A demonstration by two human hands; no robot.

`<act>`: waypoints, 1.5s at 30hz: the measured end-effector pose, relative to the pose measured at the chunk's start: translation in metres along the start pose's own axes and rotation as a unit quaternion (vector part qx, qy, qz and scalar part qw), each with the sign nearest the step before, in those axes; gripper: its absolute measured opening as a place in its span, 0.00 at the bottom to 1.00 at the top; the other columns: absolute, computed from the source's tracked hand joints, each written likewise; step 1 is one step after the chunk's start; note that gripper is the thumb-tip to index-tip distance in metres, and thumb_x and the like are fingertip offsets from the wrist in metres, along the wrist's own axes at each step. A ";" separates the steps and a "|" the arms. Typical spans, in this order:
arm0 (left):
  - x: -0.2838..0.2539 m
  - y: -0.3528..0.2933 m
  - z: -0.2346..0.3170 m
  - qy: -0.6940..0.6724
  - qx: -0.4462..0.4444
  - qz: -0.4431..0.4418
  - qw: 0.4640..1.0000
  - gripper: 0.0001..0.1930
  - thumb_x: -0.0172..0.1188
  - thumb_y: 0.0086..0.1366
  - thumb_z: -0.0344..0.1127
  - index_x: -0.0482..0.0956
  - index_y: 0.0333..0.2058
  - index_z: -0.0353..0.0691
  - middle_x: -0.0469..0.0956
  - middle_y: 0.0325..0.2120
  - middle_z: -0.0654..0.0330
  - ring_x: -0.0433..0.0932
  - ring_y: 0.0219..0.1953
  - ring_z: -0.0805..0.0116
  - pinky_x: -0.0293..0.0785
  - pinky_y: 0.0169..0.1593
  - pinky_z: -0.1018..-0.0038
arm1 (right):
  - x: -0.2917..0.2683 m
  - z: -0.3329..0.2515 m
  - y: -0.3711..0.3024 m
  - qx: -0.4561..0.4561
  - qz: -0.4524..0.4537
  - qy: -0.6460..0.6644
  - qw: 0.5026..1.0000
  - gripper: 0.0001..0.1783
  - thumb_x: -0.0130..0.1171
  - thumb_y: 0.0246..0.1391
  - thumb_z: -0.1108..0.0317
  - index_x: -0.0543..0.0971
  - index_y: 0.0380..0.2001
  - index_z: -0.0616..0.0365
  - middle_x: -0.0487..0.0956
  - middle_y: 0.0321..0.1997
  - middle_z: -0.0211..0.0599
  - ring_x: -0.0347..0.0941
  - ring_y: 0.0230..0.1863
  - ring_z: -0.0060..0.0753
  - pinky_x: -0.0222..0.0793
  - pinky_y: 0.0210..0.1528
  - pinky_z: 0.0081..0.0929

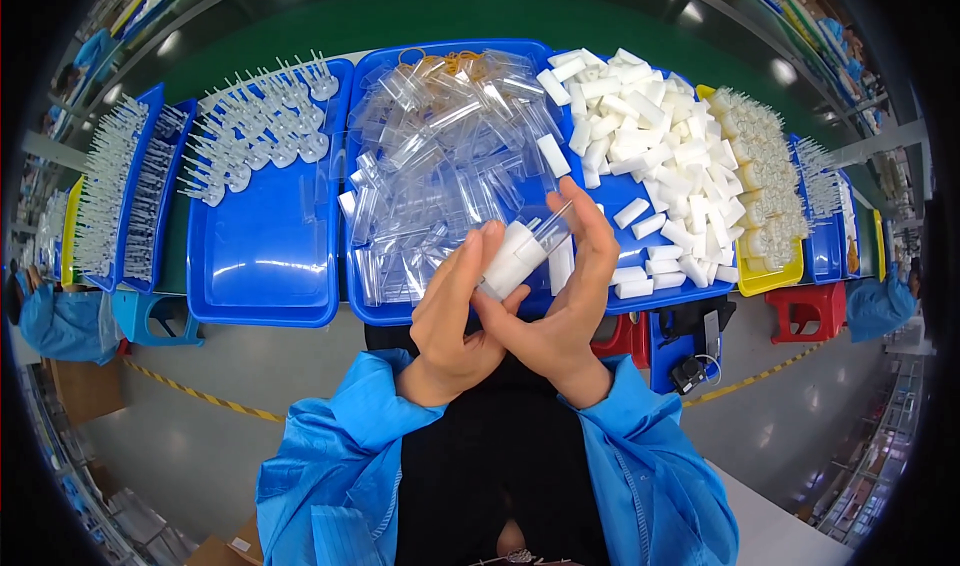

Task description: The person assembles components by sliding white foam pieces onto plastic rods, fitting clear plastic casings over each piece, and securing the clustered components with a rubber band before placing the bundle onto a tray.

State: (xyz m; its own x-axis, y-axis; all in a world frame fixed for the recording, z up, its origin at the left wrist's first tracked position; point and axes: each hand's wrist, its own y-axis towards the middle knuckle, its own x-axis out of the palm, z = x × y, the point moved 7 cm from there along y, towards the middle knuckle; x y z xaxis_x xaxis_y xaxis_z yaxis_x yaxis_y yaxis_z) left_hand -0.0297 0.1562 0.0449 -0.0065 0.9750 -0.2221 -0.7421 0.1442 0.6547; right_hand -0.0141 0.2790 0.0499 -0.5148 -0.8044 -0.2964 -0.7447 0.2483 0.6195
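Both my hands are raised together over the front edge of the middle blue tray [372, 311]. Small white blocks [515, 256] lie between my left hand [452, 306] and my right hand, with the left fingers closed along their side. A clear plastic sleeve [552, 230] sticks out at their upper right end, against the fingers of my right hand [575, 311]. Whether the blocks are inside the sleeve is hard to tell. Loose clear sleeves [430, 146] fill the tray behind. To the right, a heap of white blocks [640, 116] covers another blue tray [685, 294].
At left, a blue tray [265, 266] holds clear stemmed parts [255, 126] at its back. Orange rubber bands [455, 63] lie behind the sleeves. Further right stands a yellow tray [775, 278] of pale parts. Red stools [808, 314] and co-workers' blue sleeves [70, 316] show beyond.
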 end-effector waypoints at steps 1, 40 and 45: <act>0.000 0.000 0.000 0.000 -0.001 -0.001 1.000 0.36 0.70 0.49 0.21 0.66 0.58 0.24 0.77 0.49 0.41 0.77 0.51 0.45 0.75 0.53 0.62 | -0.001 -0.002 0.001 0.001 0.001 0.000 1.000 0.55 0.74 0.30 0.72 0.55 0.63 0.62 0.56 0.66 0.53 0.61 0.64 0.48 0.60 0.62 0.40; -0.060 0.011 -0.058 -0.369 -0.283 0.080 0.881 0.21 0.58 0.64 0.25 0.68 0.55 0.31 0.70 0.54 0.46 0.74 0.54 0.58 0.82 0.49 0.63 | 0.039 0.026 0.030 -0.034 -0.176 -0.247 0.952 0.17 0.69 0.40 0.69 0.74 0.35 0.55 0.72 0.35 0.35 0.71 0.34 0.40 0.66 0.34 0.36; -0.056 0.008 -0.055 -0.273 -0.225 0.049 0.934 0.17 0.62 0.61 0.23 0.74 0.49 0.31 0.68 0.55 0.47 0.73 0.53 0.61 0.76 0.54 0.68 | 0.043 0.025 0.033 -0.018 -0.186 -0.237 0.953 0.18 0.70 0.40 0.67 0.73 0.34 0.56 0.73 0.31 0.37 0.71 0.32 0.42 0.67 0.32 0.35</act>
State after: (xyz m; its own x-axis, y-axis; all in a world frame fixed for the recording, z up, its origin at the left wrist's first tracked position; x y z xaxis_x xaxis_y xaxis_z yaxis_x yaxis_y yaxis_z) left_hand -0.0723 0.0933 0.0230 0.1631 0.9381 0.3055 -0.9634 0.0847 0.2545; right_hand -0.0714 0.2664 0.0391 -0.3589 -0.4961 -0.7906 -0.9026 -0.0311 0.4293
